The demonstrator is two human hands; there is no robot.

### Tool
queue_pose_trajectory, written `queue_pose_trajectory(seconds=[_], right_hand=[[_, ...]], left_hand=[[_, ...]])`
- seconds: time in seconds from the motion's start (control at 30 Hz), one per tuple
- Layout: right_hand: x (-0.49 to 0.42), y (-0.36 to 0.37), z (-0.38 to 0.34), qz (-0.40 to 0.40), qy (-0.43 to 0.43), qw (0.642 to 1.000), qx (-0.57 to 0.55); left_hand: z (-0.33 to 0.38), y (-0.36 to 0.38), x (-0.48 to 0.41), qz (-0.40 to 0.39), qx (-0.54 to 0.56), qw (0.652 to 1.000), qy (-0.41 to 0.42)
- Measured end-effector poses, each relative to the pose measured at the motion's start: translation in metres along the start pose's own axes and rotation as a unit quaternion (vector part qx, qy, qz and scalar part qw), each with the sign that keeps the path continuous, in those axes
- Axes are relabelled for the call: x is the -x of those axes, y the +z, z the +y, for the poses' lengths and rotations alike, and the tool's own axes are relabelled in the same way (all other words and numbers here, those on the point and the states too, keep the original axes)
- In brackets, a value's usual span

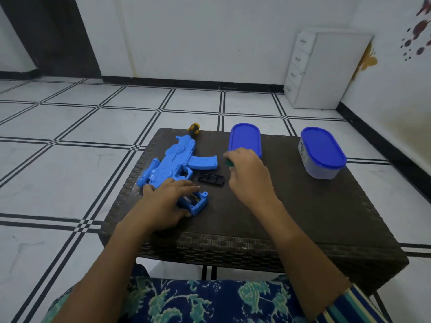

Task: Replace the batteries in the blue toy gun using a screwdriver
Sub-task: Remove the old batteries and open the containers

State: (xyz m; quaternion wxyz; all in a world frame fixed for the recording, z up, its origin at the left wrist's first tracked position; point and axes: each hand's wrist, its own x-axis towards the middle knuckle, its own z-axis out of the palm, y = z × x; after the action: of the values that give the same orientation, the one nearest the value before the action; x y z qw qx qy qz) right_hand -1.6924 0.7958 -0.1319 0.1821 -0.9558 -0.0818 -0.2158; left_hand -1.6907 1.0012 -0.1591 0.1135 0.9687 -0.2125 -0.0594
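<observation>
While the left hand [168, 197] presses flat-fingered on the blue toy gun [172, 159] near the table's [303, 217] left edge, the right hand [247, 173] grips the green screwdriver [228, 163].

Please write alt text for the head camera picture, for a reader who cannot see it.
A person's left hand presses on the grip of a blue toy gun lying on a dark woven table, its battery compartment open. The right hand pinches a small green object, mostly hidden, near a black cover. A blue lid and a blue-lidded container sit beyond.
</observation>
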Motion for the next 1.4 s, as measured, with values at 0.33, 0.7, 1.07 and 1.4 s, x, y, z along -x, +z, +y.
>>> queue_pose_trajectory(seconds=[0.33, 0.7, 1.07, 1.4], right_hand=[[0.001, -0.007, -0.023, 0.366, -0.067, 0.892, -0.258], [-0.007, 0.016, -0.027, 0.211, 0.059, 0.878, -0.426], [0.001, 0.031, -0.024, 0.022, -0.033, 0.966, -0.257], [-0.001, 0.025, -0.023, -0.036, 0.021, 0.959, -0.28]], left_hand=[[-0.014, 0.01, -0.002, 0.033, -0.037, 0.998, -0.026], [-0.023, 0.018, -0.002, -0.021, -0.026, 0.999, -0.009], [-0.012, 0.017, -0.007, 0.008, -0.031, 0.999, -0.014], [0.0, 0.028, -0.012, 0.038, -0.048, 0.998, -0.002]])
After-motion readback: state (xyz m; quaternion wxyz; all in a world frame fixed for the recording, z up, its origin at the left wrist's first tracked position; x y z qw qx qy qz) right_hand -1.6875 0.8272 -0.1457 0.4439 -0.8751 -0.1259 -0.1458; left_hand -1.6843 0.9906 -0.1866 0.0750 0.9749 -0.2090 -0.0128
